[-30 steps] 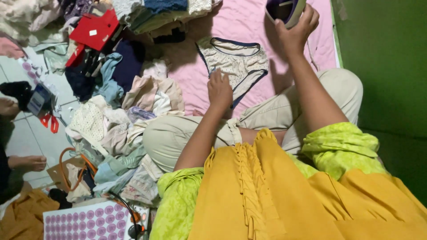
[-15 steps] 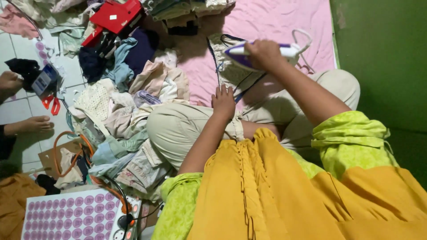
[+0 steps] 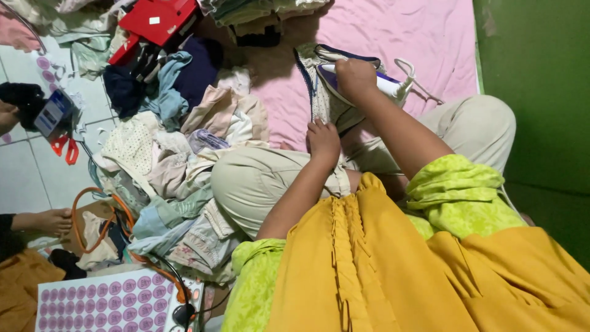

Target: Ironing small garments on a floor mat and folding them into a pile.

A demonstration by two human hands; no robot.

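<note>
- Ironing is the step in hand, by the look of it: the right hand [image 3: 355, 75], in the upper middle of the frame, is closed around the handle of a white and purple iron [image 3: 375, 83] and holds it down on a small pale garment with dark trim [image 3: 319, 92].
- That garment lies flat on the pink sheet [image 3: 424, 37] just above the person's crossed legs in beige trousers [image 3: 258, 178].
- The left hand [image 3: 322, 140] rests at the garment's lower edge, fingers loosely curled and pressing the cloth against the knee; whether it pinches the fabric or only pins it cannot be told.
- To the left of the legs, a loose heap of unsorted clothes [image 3: 178, 154] spreads over the floor, touching the left knee.
- A red box [image 3: 161, 19] sits at the upper left, and a folded stack of clothes [image 3: 264, 12] lies along the top edge, above the garment.
- At the far left edge another person's hand [image 3: 7, 115] and bare foot [image 3: 52, 220] show, near orange-handled scissors [image 3: 64, 147] on the tiles.
- A sheet of round pink stickers [image 3: 104, 304] lies at the lower left.
- As a judgement, the next move calls for keeping the cloth taut and the left fingers clear of the iron's sole.
</note>
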